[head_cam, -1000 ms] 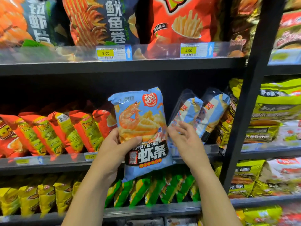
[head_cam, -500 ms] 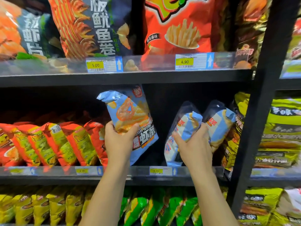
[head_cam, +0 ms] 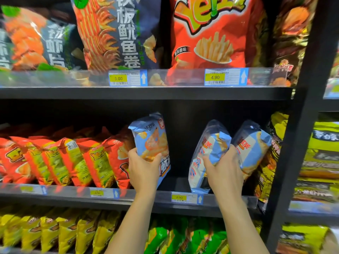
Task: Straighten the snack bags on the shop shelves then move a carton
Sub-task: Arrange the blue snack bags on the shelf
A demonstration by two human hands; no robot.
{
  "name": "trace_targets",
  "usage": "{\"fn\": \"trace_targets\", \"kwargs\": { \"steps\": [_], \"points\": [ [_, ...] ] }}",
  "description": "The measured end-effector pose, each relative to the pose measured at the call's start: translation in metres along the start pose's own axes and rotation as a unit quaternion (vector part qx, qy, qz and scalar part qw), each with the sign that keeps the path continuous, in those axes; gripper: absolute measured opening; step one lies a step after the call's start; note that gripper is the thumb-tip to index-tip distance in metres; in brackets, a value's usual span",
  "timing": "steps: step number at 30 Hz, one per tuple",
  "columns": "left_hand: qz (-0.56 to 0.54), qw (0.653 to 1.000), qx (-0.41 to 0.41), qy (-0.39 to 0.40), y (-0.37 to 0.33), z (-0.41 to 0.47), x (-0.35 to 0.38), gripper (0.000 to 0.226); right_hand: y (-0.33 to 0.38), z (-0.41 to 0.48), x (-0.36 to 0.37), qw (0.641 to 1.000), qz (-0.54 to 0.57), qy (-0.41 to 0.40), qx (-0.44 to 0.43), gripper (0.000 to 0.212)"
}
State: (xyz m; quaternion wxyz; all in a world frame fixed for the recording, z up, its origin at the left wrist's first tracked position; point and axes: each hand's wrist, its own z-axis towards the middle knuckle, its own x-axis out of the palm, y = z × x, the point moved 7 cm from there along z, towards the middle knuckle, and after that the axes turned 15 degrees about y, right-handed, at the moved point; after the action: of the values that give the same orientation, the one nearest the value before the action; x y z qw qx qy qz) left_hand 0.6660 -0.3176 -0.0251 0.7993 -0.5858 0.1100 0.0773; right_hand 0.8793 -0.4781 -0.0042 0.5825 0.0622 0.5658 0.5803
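Since a second ago the pale blue foil bag of prawn sticks [head_cam: 152, 142] has gone from being held face-on in front of the shelves to standing half-turned inside the middle bay. The right hand [head_cam: 224, 171] has closed from an open reach onto a second pale blue bag [head_cam: 211, 145].

The step in hand looks like seating and squaring these bags. It would go best by setting the first bag's bottom seam on the black metal shelf [head_cam: 128, 197], up and left of the yellow 2.90 price label [head_cam: 178, 197]. Its print should then be turned forward and the second bag drawn upright, so the gap above the label closes. Puffed foil slips and creases, so light pressure held low seems wise.

The left hand [head_cam: 144, 169] grips the first bag round its lower half, thumb across the front. The right hand, above and right of the label, wraps the second bag's middle and dents it. That bag leans right against a third pale blue bag [head_cam: 253, 145]. Left of the label, beyond the left hand, a row of red-and-yellow crisp bags [head_cam: 73, 158] leans. No carton is in view.
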Motion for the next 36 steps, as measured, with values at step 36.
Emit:
{"fn": "trace_targets", "kwargs": {
  "steps": [36],
  "points": [
    [-0.054, 0.955, 0.162, 0.241, -0.048, -0.06, -0.086, 0.074, 0.045, -0.09, -0.037, 0.918, 0.355, 0.129, -0.12, 0.044]
  ]
}}
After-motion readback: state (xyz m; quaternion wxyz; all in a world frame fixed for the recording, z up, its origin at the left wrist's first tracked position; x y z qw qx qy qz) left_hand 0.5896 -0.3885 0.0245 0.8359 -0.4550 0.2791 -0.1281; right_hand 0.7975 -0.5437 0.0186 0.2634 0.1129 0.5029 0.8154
